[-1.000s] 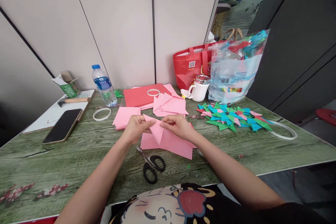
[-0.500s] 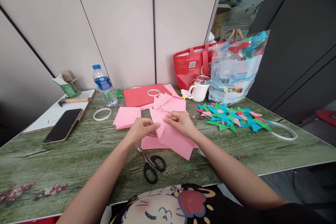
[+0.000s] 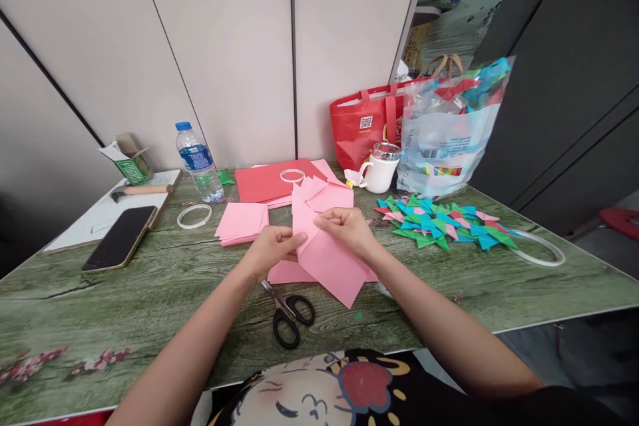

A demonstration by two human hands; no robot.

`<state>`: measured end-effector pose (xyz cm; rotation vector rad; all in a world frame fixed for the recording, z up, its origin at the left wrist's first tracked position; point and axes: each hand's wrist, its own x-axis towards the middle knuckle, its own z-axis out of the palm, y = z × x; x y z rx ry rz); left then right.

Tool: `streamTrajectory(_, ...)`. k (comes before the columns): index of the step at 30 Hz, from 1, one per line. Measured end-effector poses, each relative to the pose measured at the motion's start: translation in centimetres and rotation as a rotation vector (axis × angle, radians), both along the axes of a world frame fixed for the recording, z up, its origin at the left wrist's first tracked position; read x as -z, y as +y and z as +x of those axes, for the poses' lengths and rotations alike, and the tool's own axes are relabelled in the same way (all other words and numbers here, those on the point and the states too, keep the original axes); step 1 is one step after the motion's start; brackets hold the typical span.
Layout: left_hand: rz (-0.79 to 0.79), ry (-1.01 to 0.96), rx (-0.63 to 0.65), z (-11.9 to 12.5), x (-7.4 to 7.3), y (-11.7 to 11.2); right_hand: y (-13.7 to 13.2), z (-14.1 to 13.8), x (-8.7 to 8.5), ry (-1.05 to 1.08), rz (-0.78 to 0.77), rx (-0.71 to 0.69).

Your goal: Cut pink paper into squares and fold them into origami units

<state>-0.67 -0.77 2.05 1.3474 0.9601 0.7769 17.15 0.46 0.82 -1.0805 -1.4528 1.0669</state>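
Between my two hands is a sheet of pink paper (image 3: 333,266), with one corner pointing down toward me. My left hand (image 3: 273,247) pinches its left edge between thumb and fingers. My right hand (image 3: 347,229) grips the upper part, fingertips pressed together on the paper. Beneath the sheet, more pink paper (image 3: 285,272) lies on the table. Just behind it rests a pile of folded pink pieces (image 3: 332,198). A stack of pink squares (image 3: 243,221) sits to the left. Scissors with black handles (image 3: 287,321) lie in front of my left hand, their blade tips hidden.
Red sheets (image 3: 269,181) lie at the back under a tape ring (image 3: 292,176). A water bottle (image 3: 197,160) and phone (image 3: 121,237) are on the left. On the right are a white mug (image 3: 382,172), a red bag (image 3: 347,133), a plastic bag (image 3: 444,146) and folded colored triangles (image 3: 439,221).
The pink sheet has turned slightly and looks flatter between my hands, its lower corner shifted a little left. My right hand has moved slightly up. Both hands keep their hold.
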Motion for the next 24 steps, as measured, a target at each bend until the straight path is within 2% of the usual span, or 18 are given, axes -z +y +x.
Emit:
streamTrajectory(4,-0.035,-0.039,0.063,0.18,0.4,-0.09,0.08,0.07,0.01,0.071,-0.033,0.013)
streamTrajectory(14,-0.03,-0.123,-0.025,0.47,0.33,-0.18,-0.13,-0.34,-0.1,0.233,-0.08,0.036)
streamTrajectory(21,0.009,-0.135,0.027,0.58,0.37,-0.25,0.0,-0.35,-0.01,0.267,-0.079,0.086)
streamTrajectory(24,0.023,-0.127,0.004,0.74,0.68,-0.19,0.0,-0.39,0.1,0.276,-0.08,0.084)
